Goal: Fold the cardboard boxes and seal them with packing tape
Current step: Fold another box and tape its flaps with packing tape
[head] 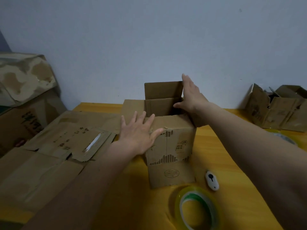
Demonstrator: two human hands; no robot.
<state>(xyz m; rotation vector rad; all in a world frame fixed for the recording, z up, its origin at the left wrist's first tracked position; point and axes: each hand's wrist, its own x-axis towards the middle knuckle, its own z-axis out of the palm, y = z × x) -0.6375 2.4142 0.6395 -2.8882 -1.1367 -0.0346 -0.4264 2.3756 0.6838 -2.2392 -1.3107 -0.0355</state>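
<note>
A small brown cardboard box (172, 151) stands upright in the middle of the yellow table (221, 165), its top open and its far flap raised. My left hand (139, 135) lies with spread, straight fingers against the box's near left top edge and flap. My right hand (191, 95) is flat against the right side flap near the far corner, fingers straight and thumb inside the opening. A roll of clear packing tape (196, 208) with a green core lies in front of the box.
A white box cutter (212, 180) lies right of the box. Flattened cardboard sheets (54, 146) cover the table's left side. Larger boxes (25, 90) are stacked at the far left, folded boxes (279, 107) sit at the far right, and another tape roll (285, 138) is partly hidden by my right arm.
</note>
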